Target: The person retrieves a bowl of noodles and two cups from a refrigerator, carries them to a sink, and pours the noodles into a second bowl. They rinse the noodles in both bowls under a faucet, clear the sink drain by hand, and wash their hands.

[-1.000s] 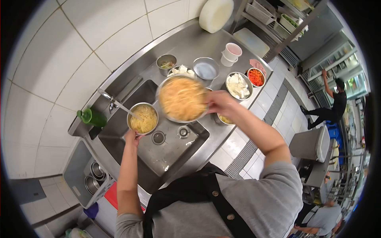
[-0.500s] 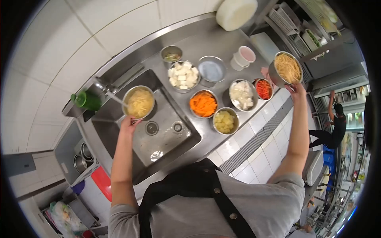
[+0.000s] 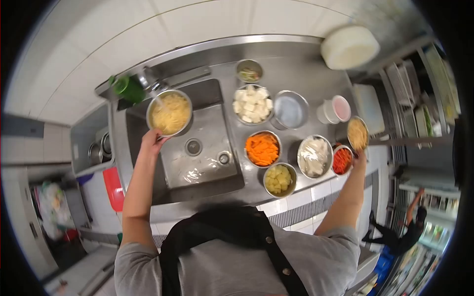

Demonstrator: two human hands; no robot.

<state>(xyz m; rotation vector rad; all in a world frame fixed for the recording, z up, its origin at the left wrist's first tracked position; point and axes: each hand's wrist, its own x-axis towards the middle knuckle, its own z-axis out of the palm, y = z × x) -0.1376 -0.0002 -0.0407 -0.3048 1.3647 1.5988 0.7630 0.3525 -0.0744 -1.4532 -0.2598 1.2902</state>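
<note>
My left hand [image 3: 152, 140] grips the rim of a steel bowl of yellow noodles [image 3: 169, 113], held over the sink [image 3: 197, 148] under the tap [image 3: 150, 81]. My right hand [image 3: 359, 157] holds a second steel bowl of noodles [image 3: 357, 133] at the right end of the steel counter [image 3: 296, 74]. That bowl sits just above the small bowl of red pieces [image 3: 342, 160].
On the counter stand bowls of white cubes [image 3: 253, 104], orange carrot [image 3: 262, 148], yellow chunks [image 3: 279, 179], pale pieces [image 3: 314, 156], an empty bowl [image 3: 290, 110], a small cup [image 3: 249, 70], stacked pink-white cups [image 3: 335, 109] and a white board [image 3: 349, 47]. A green bottle [image 3: 129, 88] stands by the tap. Another person [image 3: 407, 229] is at lower right.
My right hand has carried its noodle bowl from over the sink out to the right and down to the counter's right end. The left hand keeps its bowl under the tap.
</note>
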